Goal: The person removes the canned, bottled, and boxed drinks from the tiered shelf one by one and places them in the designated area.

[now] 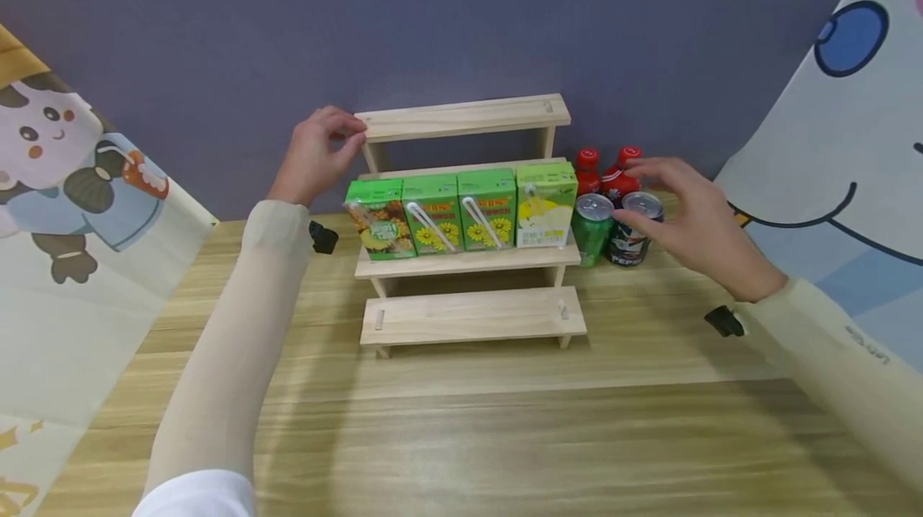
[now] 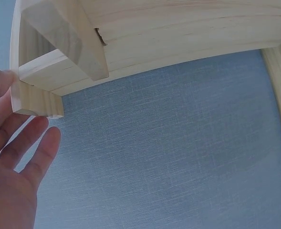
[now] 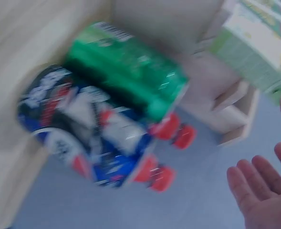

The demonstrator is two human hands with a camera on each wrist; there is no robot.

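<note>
A stepped wooden rack (image 1: 473, 317) stands against the back wall. Thumb and fingers of my left hand (image 1: 317, 150) pinch the left end of its top board (image 1: 461, 118); the left wrist view shows this hand (image 2: 16, 157) at the board's corner (image 2: 37, 101). On the middle tier, several juice boxes (image 1: 433, 216) stand side by side. My right hand (image 1: 695, 220) is held open with nothing in it, over the dark blue can (image 1: 630, 240). Beside that can are a green can (image 1: 591, 232) and, behind, two red-capped bottles (image 1: 587, 168). The right wrist view is blurred, with the hand (image 3: 269, 191) apart from the cans.
A wood-grain table (image 1: 505, 437) lies under the rack, with a dark wall (image 1: 461, 20) behind. Printed cartoon panels (image 1: 65, 156) stand on the left and right sides. The cans and bottles sit close against the rack's right side.
</note>
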